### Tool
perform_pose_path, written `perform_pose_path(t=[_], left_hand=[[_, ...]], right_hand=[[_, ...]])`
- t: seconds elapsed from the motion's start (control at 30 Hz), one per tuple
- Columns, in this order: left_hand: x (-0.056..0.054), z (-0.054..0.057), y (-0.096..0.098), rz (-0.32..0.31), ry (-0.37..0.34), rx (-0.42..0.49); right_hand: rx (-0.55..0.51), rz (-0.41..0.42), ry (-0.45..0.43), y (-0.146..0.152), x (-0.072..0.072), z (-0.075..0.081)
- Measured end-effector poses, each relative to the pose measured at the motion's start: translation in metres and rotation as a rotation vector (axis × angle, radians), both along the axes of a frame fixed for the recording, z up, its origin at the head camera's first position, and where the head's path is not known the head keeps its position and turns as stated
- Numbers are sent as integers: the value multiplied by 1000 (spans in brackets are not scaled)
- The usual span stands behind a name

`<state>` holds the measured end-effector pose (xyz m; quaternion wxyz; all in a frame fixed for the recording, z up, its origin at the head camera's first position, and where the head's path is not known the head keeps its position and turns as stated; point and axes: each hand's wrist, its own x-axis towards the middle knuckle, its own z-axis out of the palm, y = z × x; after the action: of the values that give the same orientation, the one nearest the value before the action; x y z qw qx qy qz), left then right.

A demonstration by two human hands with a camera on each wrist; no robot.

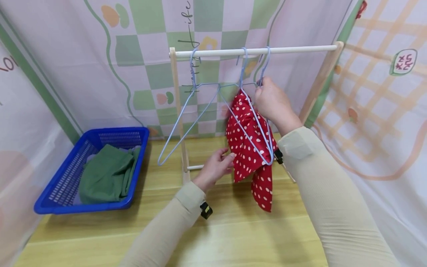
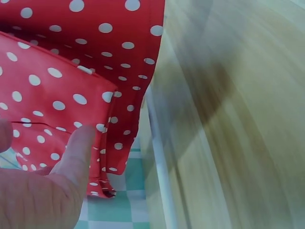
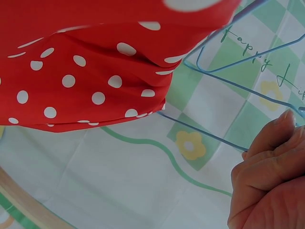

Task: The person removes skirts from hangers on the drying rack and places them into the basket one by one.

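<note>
A red polka-dot cloth (image 1: 247,133) hangs in folds from a blue wire hanger on the rack. My right hand (image 1: 275,100) grips that hanger at its neck, just below the rail; in the right wrist view the hanger's wire (image 3: 205,132) runs into the curled fingers. Beside the cloth's left edge is my left hand (image 1: 217,167), its fingers loosely extended. The left wrist view has a finger of this hand (image 2: 43,195) pointing up against the dotted fabric (image 2: 57,86). A bare blue hanger (image 1: 248,138) overlaps the cloth from the front.
The white rail (image 1: 300,49) sits on wooden posts (image 1: 321,81). Farther left on it hangs another bare hanger (image 1: 173,129). A blue basket (image 1: 138,174) with a folded green cloth (image 1: 105,174) stands on the left of the wooden table (image 1: 220,237). Patterned curtains surround the table.
</note>
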<state>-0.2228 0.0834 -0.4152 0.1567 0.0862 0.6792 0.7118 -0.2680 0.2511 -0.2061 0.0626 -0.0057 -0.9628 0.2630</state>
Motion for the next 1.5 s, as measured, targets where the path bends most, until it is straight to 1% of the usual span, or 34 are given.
perform_pose_path(t=[0.17,0.37,0.47,0.67,0.87,1.0,1.1,1.23,1.33,1.5], left_hand=[[-2,-5,3,-12,-23,-5],[-1,-9,4,-21,-50,-14],[-2,-12,4,-22,-70,3],[-3,-18,4,3,-121,38],[-5,-22,5,29,-164,106],[-7,-23,6,47,-190,175],[-8,-21,6,59,-190,203],[-9,-19,5,85,-191,201],[-10,-18,5,105,-202,183],[-12,-17,5,119,-207,167]], right_hand=[[-24,-9,-14,-1,0,-1],[-40,-15,-23,-2,0,-1],[-40,-10,-17,-2,1,-1],[-33,-6,-5,-1,1,-2],[-26,-1,6,-1,0,-2],[-27,3,6,0,-1,-2],[-31,2,-1,0,-1,-2],[-36,-1,-5,-1,0,-3],[-38,-2,-6,-1,1,-3],[-44,0,-7,-1,2,-3]])
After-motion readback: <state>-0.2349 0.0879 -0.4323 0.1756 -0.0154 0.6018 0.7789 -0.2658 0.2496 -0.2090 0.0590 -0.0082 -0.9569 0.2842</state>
